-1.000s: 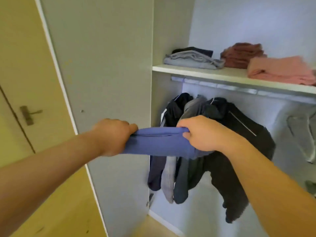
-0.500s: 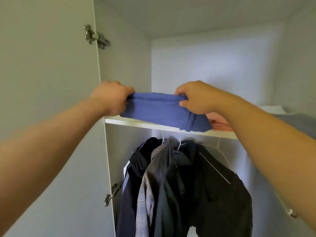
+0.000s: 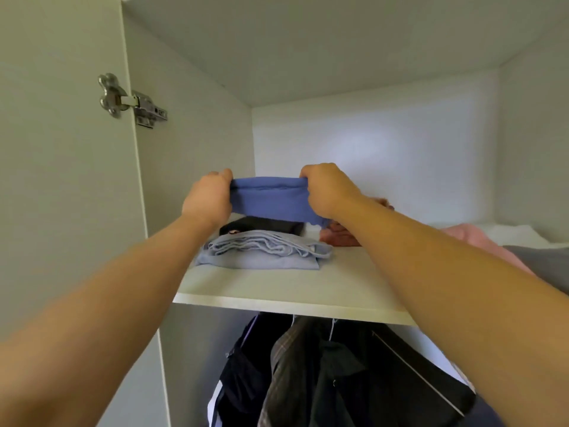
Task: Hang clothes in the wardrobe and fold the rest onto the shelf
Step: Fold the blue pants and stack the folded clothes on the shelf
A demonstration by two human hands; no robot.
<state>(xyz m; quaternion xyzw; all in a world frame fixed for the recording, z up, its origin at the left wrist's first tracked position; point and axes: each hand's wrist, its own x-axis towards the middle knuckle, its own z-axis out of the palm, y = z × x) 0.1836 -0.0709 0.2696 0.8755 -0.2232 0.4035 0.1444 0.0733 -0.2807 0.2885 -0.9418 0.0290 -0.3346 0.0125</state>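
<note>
Blue garment (image 3: 271, 200) has advanced above pile (image 3: 264, 251) on shelf (image 3: 277, 289).

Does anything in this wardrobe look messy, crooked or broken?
Nothing stands out. The left hand and right hand hold the folded blue garment above the shelf; the pale blue pile there is slightly rumpled but lies flat, and the dark clothes below hang normally.

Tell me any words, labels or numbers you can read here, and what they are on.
No text can be read.
The door hinge: any stamping is too blurred to read.
The black folded garment: a small pale-and-red badge, too small to read.
The blue folded garment: plain.
</note>
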